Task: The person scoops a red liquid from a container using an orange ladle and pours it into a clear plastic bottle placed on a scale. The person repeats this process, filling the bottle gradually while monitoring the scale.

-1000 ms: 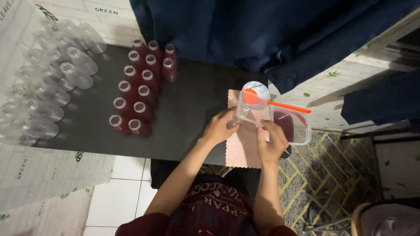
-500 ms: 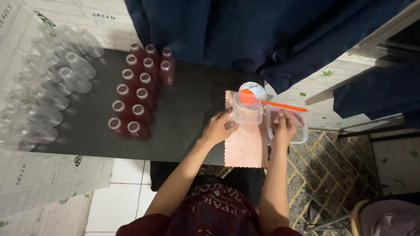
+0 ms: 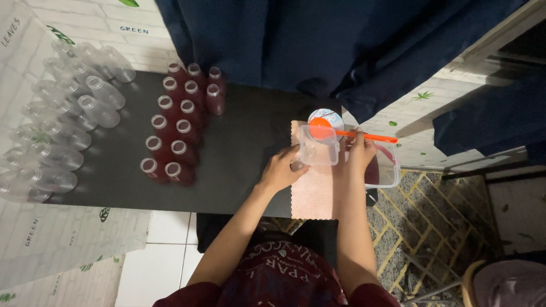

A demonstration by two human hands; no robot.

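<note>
Broadly, a matte black table (image 3: 244, 148) fills the middle of the view, and a dark blue curtain (image 3: 318, 45) hangs behind it. On its far left lie empty clear plastic bottles (image 3: 62, 131), tipped on their sides and crowded together. Next to them stand small bottles filled with dark red liquid (image 3: 179, 128), upright in rows with open mouths.

Near the right edge a pink cloth with a zigzag edge (image 3: 313, 193) lies flat under the work, likely there to catch drips. Just beside it sits a clear rectangular tub of red liquid (image 3: 384, 167), soft-cornered and partly off the cloth.

On the cloth stands a clear plastic jug (image 3: 318, 146), thin-walled and squarish. The left hand (image 3: 281, 170) has its fingers curled against the jug's near side, steadying it (whether it grips fully cannot be told). The right hand (image 3: 359, 150) pinches the thin handle of an orange ladle (image 3: 347, 134), whose round bowl sits over the jug's mouth. Behind the jug a small round lid or cup top (image 3: 329, 116) shows, pale and glossy.
</note>
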